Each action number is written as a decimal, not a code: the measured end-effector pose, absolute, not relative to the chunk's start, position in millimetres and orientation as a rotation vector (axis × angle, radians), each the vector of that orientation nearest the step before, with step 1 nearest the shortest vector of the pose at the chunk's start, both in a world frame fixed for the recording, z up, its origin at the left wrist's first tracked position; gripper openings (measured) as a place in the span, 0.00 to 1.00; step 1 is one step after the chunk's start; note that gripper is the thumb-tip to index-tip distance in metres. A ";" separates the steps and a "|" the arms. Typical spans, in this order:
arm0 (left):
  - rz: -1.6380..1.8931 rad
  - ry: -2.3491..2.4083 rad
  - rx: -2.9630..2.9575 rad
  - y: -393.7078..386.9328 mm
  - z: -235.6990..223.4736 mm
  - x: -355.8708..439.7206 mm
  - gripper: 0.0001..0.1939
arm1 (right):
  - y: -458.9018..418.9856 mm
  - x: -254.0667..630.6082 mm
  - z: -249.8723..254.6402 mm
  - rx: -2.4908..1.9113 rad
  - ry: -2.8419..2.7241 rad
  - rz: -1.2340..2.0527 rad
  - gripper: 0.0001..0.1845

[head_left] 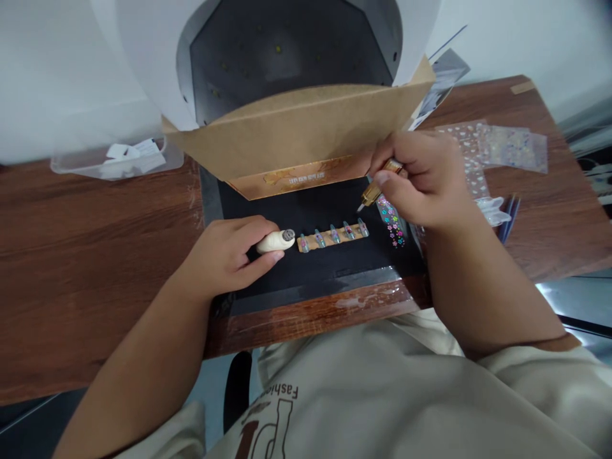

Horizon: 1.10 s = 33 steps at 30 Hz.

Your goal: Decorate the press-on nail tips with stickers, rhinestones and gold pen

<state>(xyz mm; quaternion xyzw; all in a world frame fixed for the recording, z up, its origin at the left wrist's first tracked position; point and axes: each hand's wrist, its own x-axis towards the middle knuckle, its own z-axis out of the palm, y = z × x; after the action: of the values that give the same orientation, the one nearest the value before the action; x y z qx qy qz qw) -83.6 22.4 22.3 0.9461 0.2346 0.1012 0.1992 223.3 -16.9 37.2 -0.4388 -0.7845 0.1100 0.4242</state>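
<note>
My left hand (229,255) is closed around a small cream-coloured handheld torch-like tool (275,241), its grey round end facing right. That end is close to the left end of a tan strip (341,237), which carries several decorated false nails (335,234) in a row. Above the strip's right end, my right hand (425,175) grips a gold tube with a thin nozzle (370,195), tilted down and to the left. The nozzle tip is apart from the nails. Beside my right hand lies a sheet of colourful flower stickers (393,223). A black mat (301,277) lies under the strip.
A brown cardboard panel (306,134) and a white-framed dark light box (287,51) stand behind the mat. On the left is a clear plastic tray (169,156) with white papers. Clear packets (514,146) and transparent nail tips (492,210) lie on the right of the wooden table (95,255).
</note>
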 end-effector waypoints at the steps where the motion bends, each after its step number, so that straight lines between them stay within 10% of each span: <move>1: 0.279 0.660 2.643 22.5 22.2 -84.0 0.10 | -17.7 222.0 38.1 -1.081 -1.984 0.310 0.08; 33: 0.238 0.696 2.620 20.9 25.0 -83.4 0.11 | -14.8 217.3 33.8 -1.133 -2.129 0.287 0.06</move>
<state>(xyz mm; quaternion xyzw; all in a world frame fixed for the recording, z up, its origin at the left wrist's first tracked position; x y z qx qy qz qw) -83.4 20.9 25.0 0.9417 0.2500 0.0854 0.2085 217.3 -14.8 33.8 -0.4373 -0.8214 0.1107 0.3491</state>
